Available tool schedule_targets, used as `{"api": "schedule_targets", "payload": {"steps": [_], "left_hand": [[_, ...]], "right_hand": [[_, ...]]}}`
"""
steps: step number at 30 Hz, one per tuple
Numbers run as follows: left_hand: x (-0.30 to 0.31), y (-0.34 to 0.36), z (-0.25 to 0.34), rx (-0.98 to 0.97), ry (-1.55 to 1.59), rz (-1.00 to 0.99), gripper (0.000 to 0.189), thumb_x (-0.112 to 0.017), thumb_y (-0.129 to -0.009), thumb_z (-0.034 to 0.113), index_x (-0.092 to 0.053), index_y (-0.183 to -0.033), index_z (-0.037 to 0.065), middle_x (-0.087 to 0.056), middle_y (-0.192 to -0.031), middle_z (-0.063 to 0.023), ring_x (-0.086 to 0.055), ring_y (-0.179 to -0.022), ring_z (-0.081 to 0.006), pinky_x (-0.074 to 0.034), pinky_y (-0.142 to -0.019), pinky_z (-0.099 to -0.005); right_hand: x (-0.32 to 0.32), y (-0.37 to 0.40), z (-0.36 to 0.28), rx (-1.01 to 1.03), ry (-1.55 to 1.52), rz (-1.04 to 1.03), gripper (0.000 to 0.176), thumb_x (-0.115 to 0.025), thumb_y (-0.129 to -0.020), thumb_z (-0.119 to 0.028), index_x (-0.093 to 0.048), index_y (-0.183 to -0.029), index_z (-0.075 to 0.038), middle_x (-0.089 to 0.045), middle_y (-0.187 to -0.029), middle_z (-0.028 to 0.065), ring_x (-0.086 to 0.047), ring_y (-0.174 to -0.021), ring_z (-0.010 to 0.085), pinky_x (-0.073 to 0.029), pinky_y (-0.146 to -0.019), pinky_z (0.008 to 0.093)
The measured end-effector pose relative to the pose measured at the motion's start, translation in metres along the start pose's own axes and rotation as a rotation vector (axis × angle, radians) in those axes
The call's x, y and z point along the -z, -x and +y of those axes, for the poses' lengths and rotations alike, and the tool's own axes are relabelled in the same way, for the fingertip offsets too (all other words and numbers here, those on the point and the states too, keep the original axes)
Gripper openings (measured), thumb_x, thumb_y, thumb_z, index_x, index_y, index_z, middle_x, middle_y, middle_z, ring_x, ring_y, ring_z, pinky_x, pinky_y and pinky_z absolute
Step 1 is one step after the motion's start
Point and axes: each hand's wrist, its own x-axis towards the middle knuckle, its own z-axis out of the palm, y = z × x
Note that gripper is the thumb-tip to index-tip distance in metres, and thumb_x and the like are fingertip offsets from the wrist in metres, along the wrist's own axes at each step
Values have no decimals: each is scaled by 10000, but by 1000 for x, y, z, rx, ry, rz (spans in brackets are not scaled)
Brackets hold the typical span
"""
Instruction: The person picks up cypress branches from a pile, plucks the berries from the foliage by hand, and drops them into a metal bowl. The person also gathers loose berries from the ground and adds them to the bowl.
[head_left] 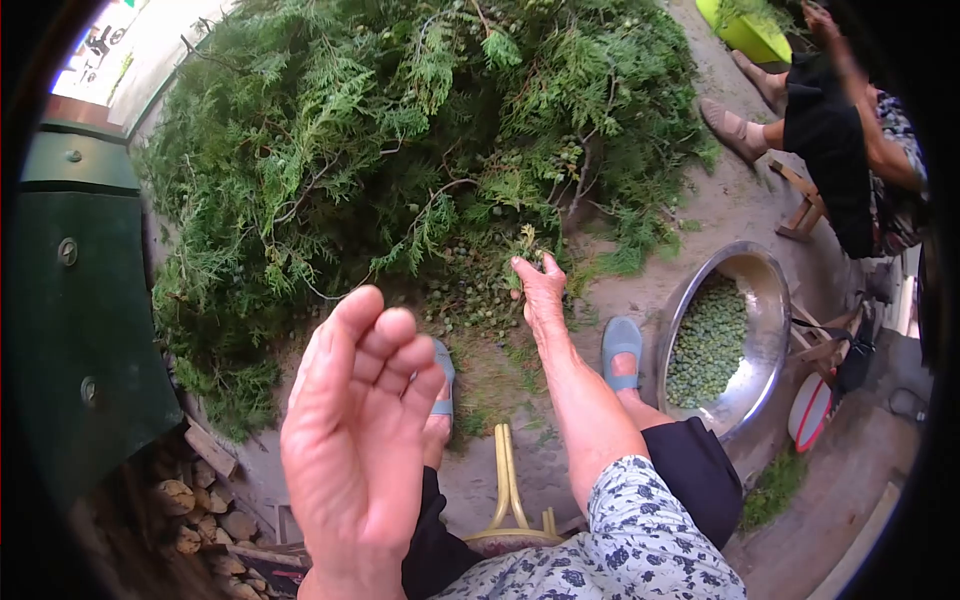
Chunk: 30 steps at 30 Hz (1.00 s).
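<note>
By a huge branch pile (pixel 420 130), right grip (pixel 543 290) pinching a sprig (pixel 528 241), left grip (pixel 365 430) loosely uncurled, floor strip (pixel 625 295), then metal bowl (pixel 768 330)

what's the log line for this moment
left hand: raised, empty palm showing | right hand: holding sprig by branch pile | metal bowl: green cones inside

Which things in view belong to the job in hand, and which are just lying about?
Seemingly part of the job:
small sprig in the right hand
pile of leafy branches
metal basin holding small green pieces
lime-green container near the other person, probably

Seemingly just lying about:
cut firewood
red-rimmed white object, unclear what
</note>
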Motion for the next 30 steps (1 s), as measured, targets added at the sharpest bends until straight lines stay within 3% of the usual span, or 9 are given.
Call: {"api": "schedule_targets", "payload": {"steps": [2,4,8,9,13,16,20,21,30], "left_hand": [[-5,-2,-3,-11,8,-13,264,-494,-958,186,-562,-1144,12,-634,-974,-79,-603,-893,-181,-506,-803,-321],[-6,-7,-10,-22,16,38,237,-546,-931,176,-585,-1109,25,-636,-969,-62,-600,-882,-166,-499,-808,-299],[-6,-19,-27,-57,-31,59,240,-610,-889,213,-593,-1074,61,-633,-985,-50,-584,-909,-162,-455,-859,-305],[-3,-24,-35,-77,-48,74,277,-618,-883,245,-589,-1092,66,-620,-1030,-57,-565,-962,-175,-423,-901,-334],[-21,-20,-43,-30,-119,39,577,-570,-879,461,-460,-1260,41,-417,-1320,-143,-372,-1224,-270,-270,-1050,-462],[-27,-29,-61,12,212,-220,565,-556,-870,503,-526,-1180,31,-560,-1130,-149,-536,-1036,-294,-419,-944,-441],[-23,-27,-66,140,310,-410,542,-553,-870,501,-549,-1127,24,-584,-1076,-143,-568,-967,-289,-459,-890,-416],[-25,-22,-64,121,323,-403,536,-551,-874,493,-544,-1139,27,-574,-1111,-149,-556,-992,-288,-457,-891,-424],[-39,-4,-60,128,299,-331,423,-532,-911,384,-560,-1154,40,-590,-1136,-110,-558,-1040,-231,-434,-942,-363]], "right_hand": [[-5,19,-21,13,-4,14,671,-715,-747,-55,-384,-1317,66,-610,-854,56,-547,-638,109,-404,-380,246],[-14,48,-53,46,-41,4,423,-716,-771,-83,-537,-1151,-37,-647,-887,52,-603,-687,110,-449,-407,263],[-38,106,-132,110,-148,-215,410,-705,-786,-81,-529,-1152,-27,-637,-840,28,-577,-661,74,-411,-385,215],[-47,126,-153,144,-174,-240,209,-693,-800,-86,-578,-975,-86,-637,-816,-6,-566,-647,53,-407,-388,213],[-69,199,-216,282,-85,-366,181,-696,-804,-84,-611,-962,-63,-641,-836,-13,-571,-692,69,-465,-497,220],[-69,221,-220,806,501,-303,320,-729,-758,-78,-610,-1053,-47,-612,-953,52,-590,-862,158,-473,-797,277],[-69,239,-217,1116,718,-127,365,-744,-727,-106,-593,-1051,-33,-523,-1109,140,-550,-1016,258,-449,-866,346],[-66,240,-217,1105,710,-177,407,-723,-705,-104,-587,-1082,-35,-495,-1151,176,-468,-1123,348,-389,-958,431],[-53,242,-222,1107,613,-242,618,-764,-727,-203,-483,-1244,-14,-489,-1233,151,-478,-1171,272,-393,-981,374]]}}
